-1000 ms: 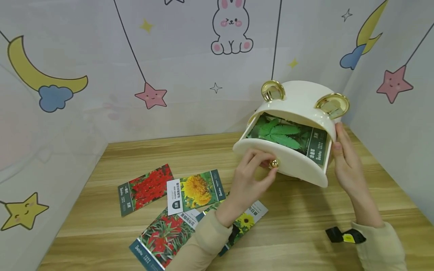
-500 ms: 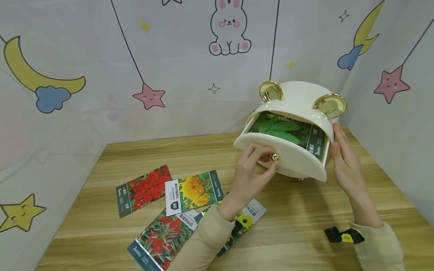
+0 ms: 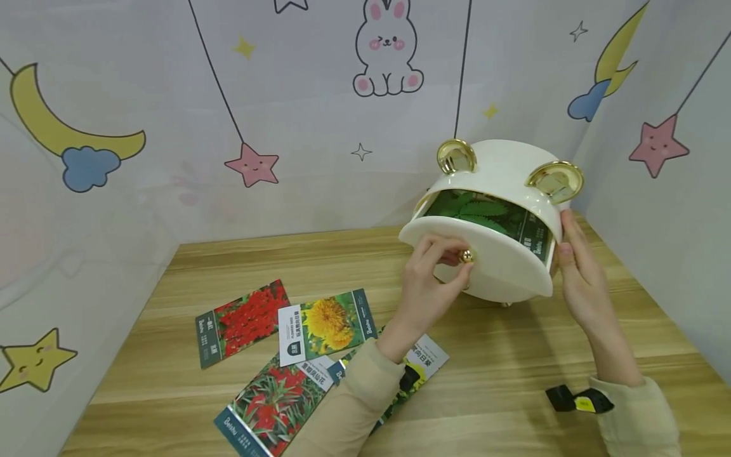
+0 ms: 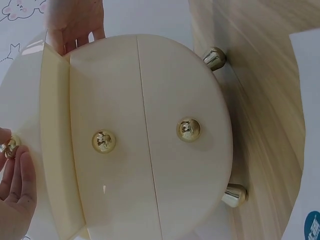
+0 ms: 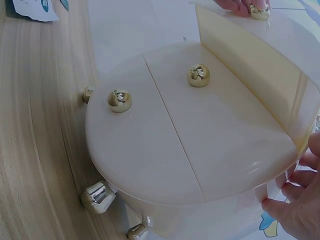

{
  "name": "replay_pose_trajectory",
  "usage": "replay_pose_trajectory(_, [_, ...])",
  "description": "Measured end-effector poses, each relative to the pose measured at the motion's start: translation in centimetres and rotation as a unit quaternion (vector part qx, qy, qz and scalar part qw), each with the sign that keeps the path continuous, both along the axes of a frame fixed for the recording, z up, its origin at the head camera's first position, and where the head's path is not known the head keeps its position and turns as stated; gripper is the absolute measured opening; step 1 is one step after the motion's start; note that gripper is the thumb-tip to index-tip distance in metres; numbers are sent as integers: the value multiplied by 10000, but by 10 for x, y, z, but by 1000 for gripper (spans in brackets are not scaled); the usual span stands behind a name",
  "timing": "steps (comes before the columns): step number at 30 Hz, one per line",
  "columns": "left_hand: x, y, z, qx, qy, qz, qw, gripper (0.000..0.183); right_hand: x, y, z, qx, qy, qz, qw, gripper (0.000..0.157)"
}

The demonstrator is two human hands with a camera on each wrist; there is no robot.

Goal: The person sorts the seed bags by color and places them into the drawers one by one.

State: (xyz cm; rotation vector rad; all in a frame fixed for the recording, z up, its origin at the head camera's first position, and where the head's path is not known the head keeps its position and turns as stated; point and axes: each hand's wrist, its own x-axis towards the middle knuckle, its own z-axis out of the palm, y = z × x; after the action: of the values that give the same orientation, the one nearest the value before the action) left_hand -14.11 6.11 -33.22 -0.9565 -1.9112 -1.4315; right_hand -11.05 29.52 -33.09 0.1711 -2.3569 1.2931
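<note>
**A:** What am I seeing on your feed?

**B:** I've got the cream bear-shaped drawer box (image 3: 502, 216) standing at the back right of the wooden table (image 3: 514, 381), close to the corner of the backdrop. Its top drawer (image 3: 485, 254) is partly out, and a green leaf seed packet (image 3: 485, 212) lies inside it.

**A:** And the hands?

**B:** My left hand (image 3: 431, 279) has thumb and fingertips pinched round the small gold knob (image 3: 466, 256) on that drawer front. My right hand (image 3: 577, 273) lies along the box's right side, fingers fairly straight, bracing it rather than clutching.

**A:** How do you expect it to handle?

**B:** Glossy and rigid, ceramic or hard plastic by the look of it, so I'd judge it slippery and likely to chip. It stands on little gold feet (image 5: 95, 196), so it may skate on the wood unless steadied. The knob is the natural hold for the drawer; the flank is the place to brace.

**A:** Anything else about?

**B:** Flower seed packets (image 3: 325, 324) lie fanned out at the left, well apart from the box.
</note>
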Motion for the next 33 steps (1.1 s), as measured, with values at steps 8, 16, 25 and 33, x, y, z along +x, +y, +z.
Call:
replay_pose_trajectory(8, [-7,7,1,150,-130,-41,9998,21,0,2,-1,26,-5,-64,10000,46])
replay_pose_trajectory(16, [-13,12,1,235,-305,-93,9992,22,2,0,2,-62,13,28,10000,47])
replay_pose_trajectory(25, [-7,13,18,389,-413,-242,9981,22,-1,1,-2,-92,-27,91,9999,47])
replay_pose_trajectory(33, [2,14,31,368,-616,-242,9971,21,1,2,-2,-101,79,205,9997,48])
